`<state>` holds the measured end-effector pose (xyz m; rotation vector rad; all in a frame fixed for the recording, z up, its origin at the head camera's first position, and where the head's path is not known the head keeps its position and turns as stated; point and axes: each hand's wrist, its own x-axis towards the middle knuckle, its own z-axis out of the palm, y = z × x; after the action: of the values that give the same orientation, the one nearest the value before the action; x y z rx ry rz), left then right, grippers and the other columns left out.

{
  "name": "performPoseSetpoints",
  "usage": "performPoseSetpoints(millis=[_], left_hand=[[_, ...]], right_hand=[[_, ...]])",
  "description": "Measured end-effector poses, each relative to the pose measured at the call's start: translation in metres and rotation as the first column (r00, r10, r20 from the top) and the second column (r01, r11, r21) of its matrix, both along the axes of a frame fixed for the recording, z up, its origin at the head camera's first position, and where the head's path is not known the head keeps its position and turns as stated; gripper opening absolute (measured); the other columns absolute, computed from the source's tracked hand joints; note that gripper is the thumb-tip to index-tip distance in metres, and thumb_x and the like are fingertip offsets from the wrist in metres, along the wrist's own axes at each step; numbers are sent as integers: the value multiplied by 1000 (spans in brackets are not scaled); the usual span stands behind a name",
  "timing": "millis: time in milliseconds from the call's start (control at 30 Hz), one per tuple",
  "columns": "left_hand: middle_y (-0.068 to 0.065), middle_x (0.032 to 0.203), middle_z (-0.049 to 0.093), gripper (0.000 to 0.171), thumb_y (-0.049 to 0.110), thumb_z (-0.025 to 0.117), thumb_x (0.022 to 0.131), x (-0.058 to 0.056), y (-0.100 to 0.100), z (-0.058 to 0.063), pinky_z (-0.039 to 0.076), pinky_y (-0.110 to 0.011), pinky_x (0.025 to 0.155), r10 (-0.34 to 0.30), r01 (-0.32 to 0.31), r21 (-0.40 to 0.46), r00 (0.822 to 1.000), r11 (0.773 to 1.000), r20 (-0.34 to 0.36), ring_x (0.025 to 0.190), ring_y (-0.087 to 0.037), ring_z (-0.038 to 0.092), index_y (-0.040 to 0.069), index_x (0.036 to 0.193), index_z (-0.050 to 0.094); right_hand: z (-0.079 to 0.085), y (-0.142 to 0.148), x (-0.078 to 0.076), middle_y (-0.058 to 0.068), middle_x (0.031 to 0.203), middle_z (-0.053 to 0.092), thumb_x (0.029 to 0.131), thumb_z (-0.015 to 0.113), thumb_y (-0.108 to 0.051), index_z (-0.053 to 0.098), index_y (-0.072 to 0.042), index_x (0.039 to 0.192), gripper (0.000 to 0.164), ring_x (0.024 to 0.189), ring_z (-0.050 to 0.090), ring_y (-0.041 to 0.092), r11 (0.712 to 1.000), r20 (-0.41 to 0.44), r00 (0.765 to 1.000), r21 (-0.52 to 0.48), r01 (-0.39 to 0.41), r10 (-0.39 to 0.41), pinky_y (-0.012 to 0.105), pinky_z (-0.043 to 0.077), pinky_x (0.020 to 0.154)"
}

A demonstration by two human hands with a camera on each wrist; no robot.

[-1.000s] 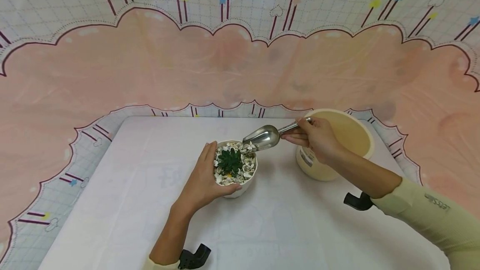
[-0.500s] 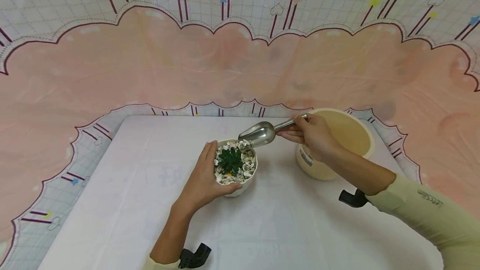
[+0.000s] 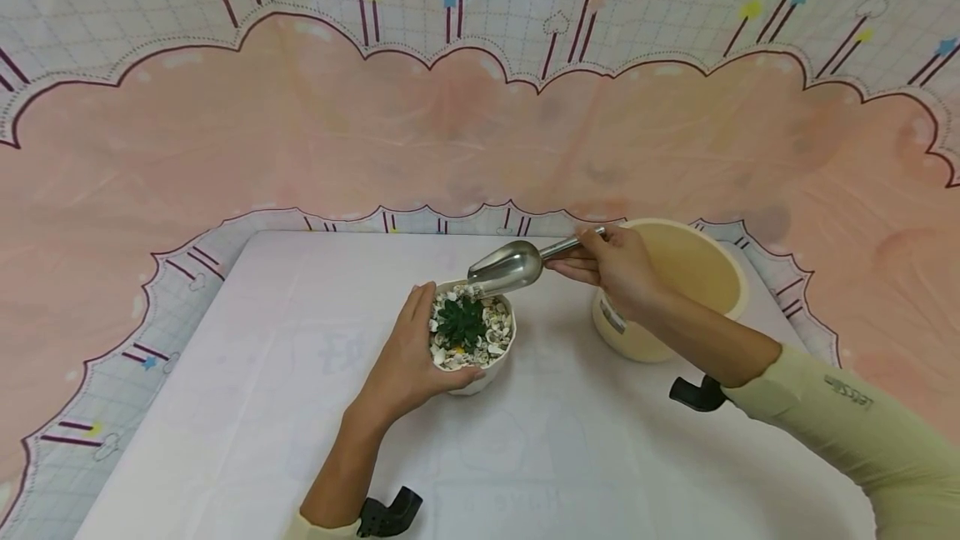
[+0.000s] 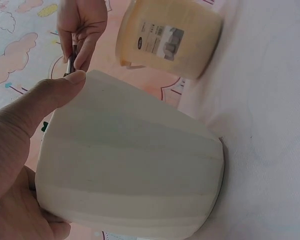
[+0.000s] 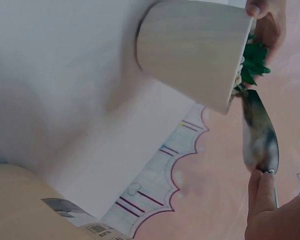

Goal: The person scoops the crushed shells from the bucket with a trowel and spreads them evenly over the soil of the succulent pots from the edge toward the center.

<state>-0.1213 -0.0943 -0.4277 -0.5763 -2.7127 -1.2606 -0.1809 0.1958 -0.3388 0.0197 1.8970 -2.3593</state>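
Note:
A white faceted flower pot (image 4: 135, 155) stands on the white table, holding a dark green succulent (image 3: 461, 322) ringed by pale stone chips (image 3: 497, 327). My left hand (image 3: 408, 357) grips the pot from its left side, thumb at the near rim and fingers round the far side. My right hand (image 3: 618, 269) holds a shiny metal scoop (image 3: 510, 267) by its handle. The scoop is tilted, its mouth over the pot's far right rim, right at the chips. In the right wrist view the scoop's tip meets the chips beside the succulent (image 5: 255, 62).
A cream bucket (image 3: 735, 286) with a printed label stands right of the pot, partly hidden behind the right forearm. The white tabletop (image 3: 562, 457) ends at the back against a pink patterned cloth (image 3: 450, 148). Each wrist wears a black camera mount (image 3: 390, 513).
My right hand has moved left with the scoop, bringing its mouth further over the pot. White chips seen at the scoop's mouth earlier now lie in the pot. The left hand stays put.

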Motion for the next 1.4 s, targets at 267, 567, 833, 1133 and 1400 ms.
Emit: performPoseSetpoints(millis=[267, 567, 833, 1133, 1400], left_hand=[[-26, 168, 23, 131, 38, 98, 71, -1, 1, -1, 29, -58, 121, 4, -4, -11, 1000, 1000, -7, 155, -40, 24, -9, 163, 18], [-26, 169, 20, 131, 38, 98, 71, 1, 3, -1, 28, -59, 120, 7, -7, -8, 1000, 1000, 20, 156, -41, 21, -7, 164, 17], [-26, 168, 22, 132, 40, 98, 71, -1, 2, -3, 30, -58, 120, 6, -6, -17, 1000, 1000, -8, 155, -40, 23, -7, 164, 18], [-25, 169, 21, 132, 41, 97, 71, -2, 1, -4, 30, -58, 120, 14, -14, -14, 1000, 1000, 8, 156, -40, 23, -7, 164, 18], [-27, 169, 20, 132, 40, 98, 71, -3, 1, -4, 30, -60, 120, 13, -13, -12, 1000, 1000, 1, 156, -41, 22, -7, 164, 18]], right_hand=[[0, -3, -1, 15, 92, 77, 115, 41, -11, 50, 6, 118, 19, 84, 79, 22, 1000, 3, 1000, 17, -3, 3, 34, 59, 85], [-3, 1, -2, 14, 92, 77, 115, 42, -13, 49, 7, 120, 22, 84, 79, 23, 1000, 16, 1000, 1, 9, -9, 35, 60, 85], [-5, 15, -1, 14, 90, 77, 115, 40, -12, 48, 7, 119, 21, 84, 79, 22, 1000, 32, 999, -6, 14, -13, 33, 60, 84], [-3, 26, 5, 16, 94, 77, 115, 43, -16, 50, 10, 117, 27, 89, 79, 22, 1000, 21, 1000, 11, -22, 22, 33, 58, 87], [-3, 26, 8, 15, 95, 77, 114, 43, -9, 47, 9, 114, 19, 87, 79, 23, 999, -67, 998, 38, 17, -14, 37, 58, 88]])
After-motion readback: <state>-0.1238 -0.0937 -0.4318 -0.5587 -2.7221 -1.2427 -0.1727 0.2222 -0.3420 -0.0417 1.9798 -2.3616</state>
